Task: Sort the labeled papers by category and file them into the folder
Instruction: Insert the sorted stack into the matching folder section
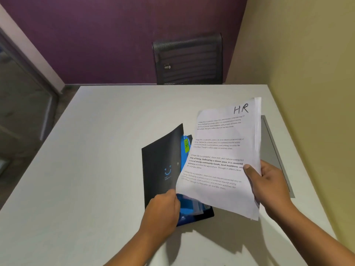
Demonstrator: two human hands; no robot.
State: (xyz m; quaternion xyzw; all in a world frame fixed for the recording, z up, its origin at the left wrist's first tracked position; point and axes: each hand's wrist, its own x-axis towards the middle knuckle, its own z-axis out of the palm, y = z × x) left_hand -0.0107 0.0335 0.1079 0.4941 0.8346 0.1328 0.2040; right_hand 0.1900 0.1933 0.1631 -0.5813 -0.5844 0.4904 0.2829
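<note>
A thin stack of white printed papers (219, 154) marked "HR" at the top right is held up above the table. My right hand (267, 181) grips its right edge with the thumb on top. A black folder (161, 166) with a blue smiley mark lies under the papers, its cover lifted. Inside it show blue dividers (185, 148) and a green tab reading "HR" (186, 145). My left hand (163, 210) grips the folder at its near edge, fingers curled at the cover and the blue sheets.
The white table (96, 169) stands in a corner, with a yellow wall on the right and a purple wall behind. A black mesh chair (188, 60) is at the far edge. A grey flat sheet or board (274, 148) lies at the right, partly under the papers.
</note>
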